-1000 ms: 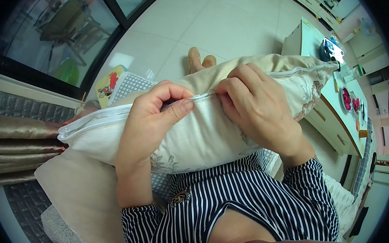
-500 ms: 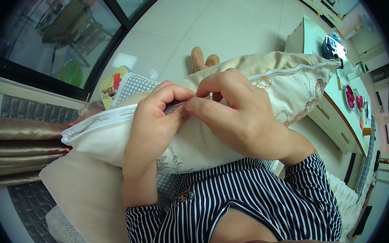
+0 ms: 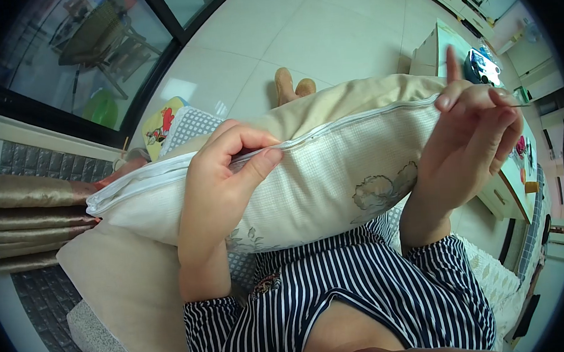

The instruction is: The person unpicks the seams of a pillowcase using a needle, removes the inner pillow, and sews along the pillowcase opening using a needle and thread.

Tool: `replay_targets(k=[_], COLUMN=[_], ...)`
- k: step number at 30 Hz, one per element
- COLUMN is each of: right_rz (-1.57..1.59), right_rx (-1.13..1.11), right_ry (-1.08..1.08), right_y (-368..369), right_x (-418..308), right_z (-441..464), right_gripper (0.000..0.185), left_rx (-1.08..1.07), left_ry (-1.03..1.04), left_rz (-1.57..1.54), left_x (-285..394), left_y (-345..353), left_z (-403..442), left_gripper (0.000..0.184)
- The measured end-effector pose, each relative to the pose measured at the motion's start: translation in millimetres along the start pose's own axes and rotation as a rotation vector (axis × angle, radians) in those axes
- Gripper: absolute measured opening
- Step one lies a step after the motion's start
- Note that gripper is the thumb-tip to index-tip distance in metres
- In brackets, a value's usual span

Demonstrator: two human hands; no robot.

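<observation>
Across my lap lies a cream cushion [image 3: 322, 186] with a printed flower pattern and a white zipper [image 3: 363, 114] along its upper edge. My left hand [image 3: 214, 187] pinches the cushion's edge by the zipper, thumb in front and fingers behind. Off to the right, my right hand [image 3: 466, 140] is raised over the cushion's right end, index finger pointing up. Between its thumb and another finger is a thin needle [image 3: 520, 105], its tip sticking out to the right. Any thread on it is too fine to make out.
A white cabinet [image 3: 438, 41] at right bears a phone [image 3: 484, 67] and small items. Grey-brown curtains [image 3: 32, 200] hang at left beside a dark-framed glass door [image 3: 176, 13]. Slippered feet [image 3: 292, 84] rest on the tiled floor [image 3: 241, 61]. A beige cushion [image 3: 129, 278] lies beside me.
My right hand has moved away from my left hand, up and to the right, with the needle in its fingers. My left hand stays pinched on the cushion edge.
</observation>
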State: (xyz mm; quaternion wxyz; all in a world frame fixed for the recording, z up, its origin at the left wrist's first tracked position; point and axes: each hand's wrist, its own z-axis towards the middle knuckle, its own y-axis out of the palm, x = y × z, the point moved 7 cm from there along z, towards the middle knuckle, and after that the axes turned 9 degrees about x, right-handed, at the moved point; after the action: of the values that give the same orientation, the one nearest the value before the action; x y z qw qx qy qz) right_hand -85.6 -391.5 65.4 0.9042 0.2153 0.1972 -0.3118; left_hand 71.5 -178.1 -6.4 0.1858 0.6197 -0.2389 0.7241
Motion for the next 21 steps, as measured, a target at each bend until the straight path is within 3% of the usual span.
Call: replay_targets(k=[6,8,9,12,14,15,21], right_rz=[-0.217,-0.373,-0.299,-0.354,-0.417,-0.44,-0.553], right_rx=[0.096,0.035,-0.035,-0.444,-0.597,-0.63,-0.618], right_ry=[-0.044,-0.067,0.004,0.047,0.014,0.003,-0.029], right_y=[-13.0,1.8,10.3,55.6,75.6,80.1,83.3], right_x=[0.2,-3.9,-6.5,-18.5,-17.4,-14.3,-9.1], right_z=[-0.6,-5.8,-12.7,-35.7,-49.4,-54.1,-60.4], right_gripper=[0.025,0.027,0.031,0.028,0.027,0.026,0.029], left_rx=[0.034,0.041,0.048,0.081,0.112,0.14,0.095], left_ry=[0.119,0.114,0.108,0.135,0.08,0.029,0.052], left_rz=[0.161,0.152,0.144,0.121,0.016,-0.091,-0.052], left_x=[11.1,11.4,11.2,13.5,10.9,8.1,7.4], left_y=[-0.6,-2.2,-3.5,-7.5,-9.6,-11.7,-14.9], left_z=[-2.4,-2.6,-2.4,-2.4,-4.0,-4.3,-7.9], left_gripper=[0.01,0.01,0.01,0.015,0.02,0.025,0.035])
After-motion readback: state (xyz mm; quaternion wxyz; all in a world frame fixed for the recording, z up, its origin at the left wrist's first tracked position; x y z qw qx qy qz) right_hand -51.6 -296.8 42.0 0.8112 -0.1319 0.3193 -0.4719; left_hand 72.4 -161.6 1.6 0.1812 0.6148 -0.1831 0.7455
